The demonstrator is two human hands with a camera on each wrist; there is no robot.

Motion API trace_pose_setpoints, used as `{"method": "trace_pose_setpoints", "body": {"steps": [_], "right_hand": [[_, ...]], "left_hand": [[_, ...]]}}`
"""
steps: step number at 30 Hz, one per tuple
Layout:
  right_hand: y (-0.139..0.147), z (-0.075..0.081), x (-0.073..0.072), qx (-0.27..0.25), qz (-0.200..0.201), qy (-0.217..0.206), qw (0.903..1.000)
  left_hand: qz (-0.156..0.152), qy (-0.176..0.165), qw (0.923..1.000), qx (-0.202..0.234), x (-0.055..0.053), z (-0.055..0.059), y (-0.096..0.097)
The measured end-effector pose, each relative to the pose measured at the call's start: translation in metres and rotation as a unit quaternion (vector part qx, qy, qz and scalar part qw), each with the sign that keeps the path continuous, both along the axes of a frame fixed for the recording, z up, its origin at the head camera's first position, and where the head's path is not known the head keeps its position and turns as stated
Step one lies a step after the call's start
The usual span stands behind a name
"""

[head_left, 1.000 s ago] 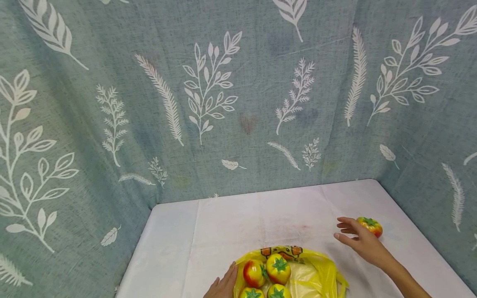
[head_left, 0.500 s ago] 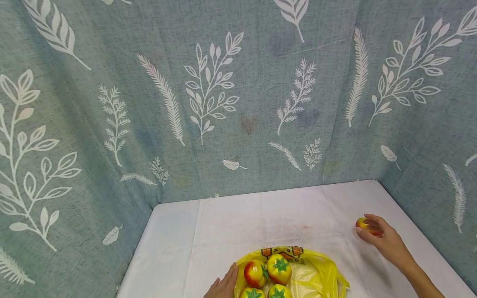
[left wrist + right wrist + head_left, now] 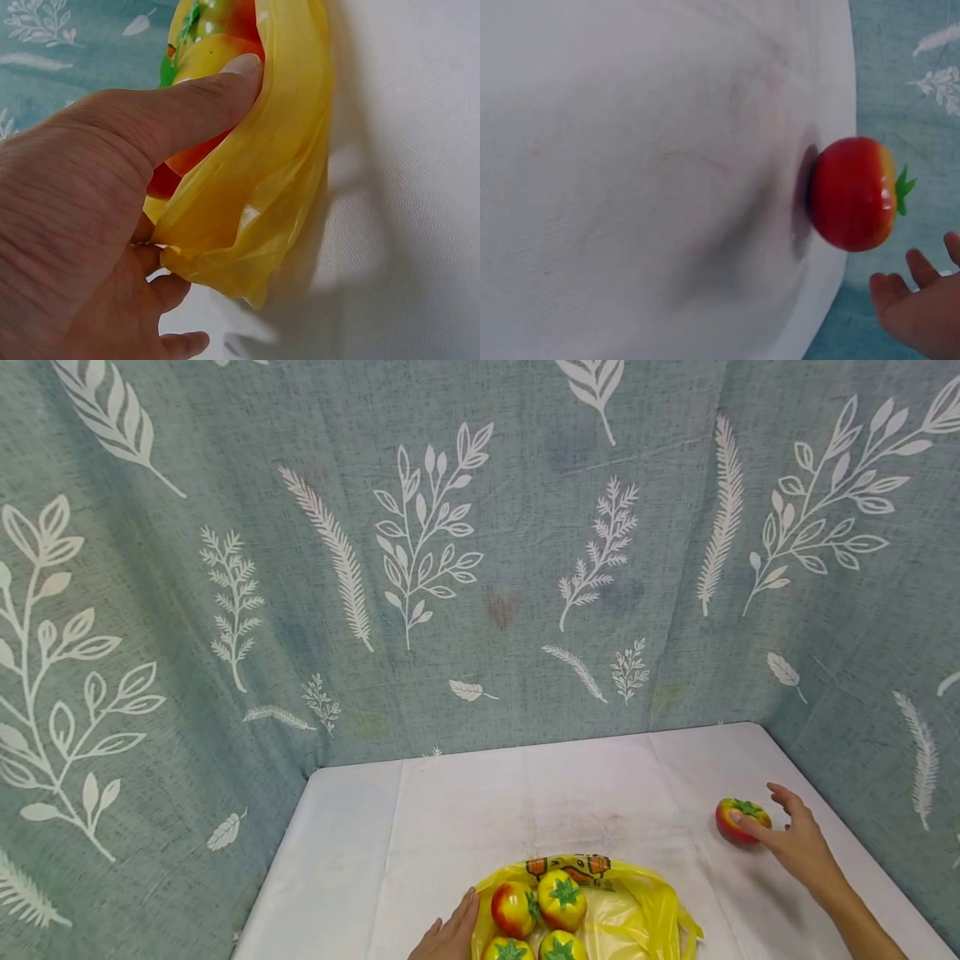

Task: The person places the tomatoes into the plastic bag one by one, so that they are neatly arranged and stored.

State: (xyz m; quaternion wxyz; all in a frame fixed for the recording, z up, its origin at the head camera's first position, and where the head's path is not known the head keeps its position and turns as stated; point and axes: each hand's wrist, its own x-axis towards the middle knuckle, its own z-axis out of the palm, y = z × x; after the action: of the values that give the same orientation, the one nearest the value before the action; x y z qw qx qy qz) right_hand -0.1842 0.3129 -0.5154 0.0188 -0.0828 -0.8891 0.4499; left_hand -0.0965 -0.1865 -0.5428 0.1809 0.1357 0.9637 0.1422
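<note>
A glossy red-and-yellow fruit with a green leafy top, like a toy tomato, sits upright at the right of the white table. My right hand is beside it with fingers spread and thumb overlapping it in the head view; the right wrist view shows the tomato apart from the fingers. Several similar fruits lie in a yellow plastic bag at the front. My left hand rests against the bag's left side, fingers straight; its thumb lies over the bag's rim.
The white tablecloth stretches to the table's rounded back corners. A blue-green curtain with white leaf prints hangs behind and on both sides. Dark cartoon print marks the bag's far rim.
My right hand has moved right, reached over the tomato, then drawn off its far side with fingers spread. The tomato has turned, its red side now facing left. My left hand has stayed put.
</note>
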Motion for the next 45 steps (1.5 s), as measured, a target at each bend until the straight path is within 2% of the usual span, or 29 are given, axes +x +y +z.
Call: {"method": "trace_pose_setpoints", "body": {"steps": [5, 13, 17, 23, 33, 37, 45], "right_hand": [[0.006, -0.011, -0.004, -0.017, -0.007, -0.028, 0.9994], [0.008, -0.027, -0.009, -0.014, -0.034, -0.017, 0.9992], [0.01, -0.033, -0.013, -0.016, -0.033, -0.024, 0.999], [0.011, -0.042, -0.017, -0.008, -0.024, -0.02, 0.9995], [0.009, -0.049, -0.024, -0.001, -0.008, -0.029, 0.9995], [0.007, -0.053, -0.026, -0.004, -0.005, -0.024, 0.9997], [0.005, -0.059, -0.03, -0.009, 0.008, 0.013, 0.9998]], "left_hand": [[-0.003, 0.0, 1.0, 0.009, 0.0, -0.003, -0.001], [0.013, 0.0, 0.9998, 0.012, 0.0, -0.003, 0.001], [0.015, -0.015, 0.9997, 0.012, 0.0, -0.002, 0.002], [0.01, -0.016, 0.9998, 0.01, -0.001, -0.002, 0.001], [0.023, -0.024, 0.9991, 0.027, 0.0, -0.003, 0.002], [0.025, -0.025, 0.9991, 0.026, 0.0, -0.003, 0.002], [0.027, -0.023, 0.9991, 0.023, 0.002, -0.002, 0.003]]}}
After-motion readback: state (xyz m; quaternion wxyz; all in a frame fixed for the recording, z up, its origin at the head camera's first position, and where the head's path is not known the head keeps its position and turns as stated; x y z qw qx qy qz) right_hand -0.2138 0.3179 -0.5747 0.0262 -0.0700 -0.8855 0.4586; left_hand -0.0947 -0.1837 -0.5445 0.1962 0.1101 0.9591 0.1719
